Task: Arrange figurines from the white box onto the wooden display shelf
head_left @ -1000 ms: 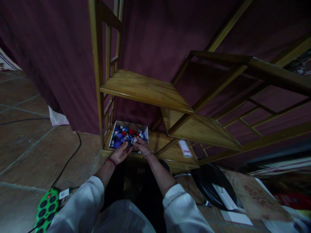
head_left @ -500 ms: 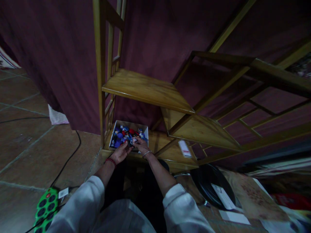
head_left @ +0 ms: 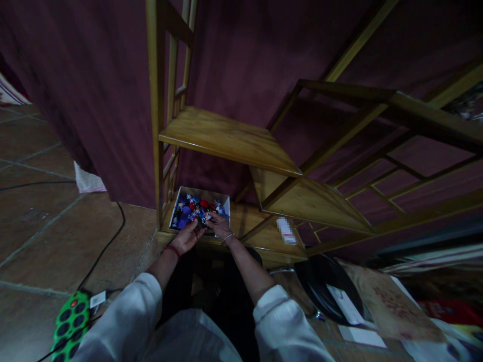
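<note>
A white open box [head_left: 228,200] sits on the bottom wooden shelf, filled with small colourful toy figures [head_left: 184,210] in blue, purple, red and black. My left hand [head_left: 186,239], with a red beaded bracelet at the wrist, is at the box's front edge, its thumb and fingers curled around the lower part of a small toy figure [head_left: 208,216]. From the other side, my right hand [head_left: 220,224] pinches the same figure near its pale head; a thin bangle circles that wrist. The figure's details are too small and dark to make out.
A wooden shelf board [head_left: 226,138] hangs above the box, with slanted frame bars to the right. A pixelated white packet [head_left: 287,231] lies on the bottom shelf. A black round stool [head_left: 328,289] stands at right; a green power strip [head_left: 71,322] and black cable [head_left: 109,241] lie at left.
Both hands stay at the front of the box with almost no movement. The view has shifted very slightly.
</note>
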